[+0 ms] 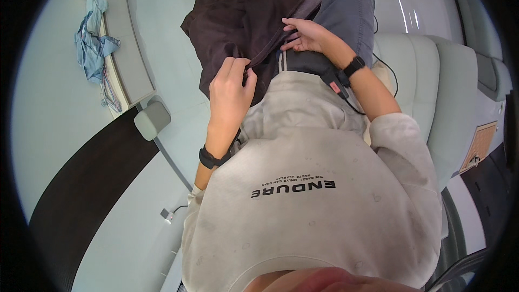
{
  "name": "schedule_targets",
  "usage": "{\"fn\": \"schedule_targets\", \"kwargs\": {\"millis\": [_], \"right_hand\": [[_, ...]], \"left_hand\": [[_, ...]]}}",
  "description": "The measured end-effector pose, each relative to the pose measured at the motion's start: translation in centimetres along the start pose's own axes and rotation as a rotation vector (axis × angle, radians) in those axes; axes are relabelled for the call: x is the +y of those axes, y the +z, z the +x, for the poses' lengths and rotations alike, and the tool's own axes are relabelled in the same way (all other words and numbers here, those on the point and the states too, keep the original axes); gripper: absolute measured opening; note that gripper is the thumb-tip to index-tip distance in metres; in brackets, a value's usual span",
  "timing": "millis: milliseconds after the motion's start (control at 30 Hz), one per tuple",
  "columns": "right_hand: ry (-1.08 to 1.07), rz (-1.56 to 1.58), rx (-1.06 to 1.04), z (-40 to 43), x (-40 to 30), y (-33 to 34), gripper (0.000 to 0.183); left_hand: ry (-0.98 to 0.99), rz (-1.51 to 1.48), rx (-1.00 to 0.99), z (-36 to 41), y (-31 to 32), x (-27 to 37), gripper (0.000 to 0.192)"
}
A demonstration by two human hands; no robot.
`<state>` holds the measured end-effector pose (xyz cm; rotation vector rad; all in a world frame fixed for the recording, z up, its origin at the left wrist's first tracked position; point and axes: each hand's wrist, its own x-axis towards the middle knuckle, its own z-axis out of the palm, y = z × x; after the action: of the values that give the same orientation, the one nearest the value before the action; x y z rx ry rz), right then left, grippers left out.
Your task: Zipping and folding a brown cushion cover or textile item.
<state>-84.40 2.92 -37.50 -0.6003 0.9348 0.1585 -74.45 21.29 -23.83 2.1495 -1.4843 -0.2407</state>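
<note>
A dark brown garment lies bunched across my lap and left leg, with a seamed edge running diagonally toward my waist. My left hand pinches that fabric near its lower edge between thumb and fingers; the fingertips are partly hidden. Farther right, my right hand has its fingers spread beside the same edge, some of them against the cloth. Grey trousers cover my right leg. Pale drawstrings hang at the waist under the right hand.
A black device with a cable rests at my right hip. Pale green upholstered seating is on the right. At the left, light blue cloths hang over a ledge, near a padded armrest. A plug sits in a wall socket.
</note>
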Motion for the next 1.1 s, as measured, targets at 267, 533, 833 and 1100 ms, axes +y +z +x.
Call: {"fn": "schedule_targets", "kwargs": {"millis": [267, 533, 833, 1100], "right_hand": [[0.209, 0.043, -0.017, 4.5, 0.8, -0.6, 0.045], [-0.081, 0.174, 0.071, 4.7, 0.4, -0.8, 0.03], [-0.1, 0.131, 0.044, 2.5, 0.4, -1.0, 0.035], [-0.087, 0.11, -0.019, 2.4, 0.5, -1.1, 0.038]], "left_hand": [[0.055, 0.046, 0.05, -0.5, 0.1, 0.8, 0.011], [0.017, 0.049, 0.096, -0.5, -1.3, -0.7, 0.012], [0.016, 0.038, 0.094, -0.4, -2.4, -1.9, 0.013], [0.038, 0.063, 0.083, -0.9, -2.4, -1.0, 0.013]]}}
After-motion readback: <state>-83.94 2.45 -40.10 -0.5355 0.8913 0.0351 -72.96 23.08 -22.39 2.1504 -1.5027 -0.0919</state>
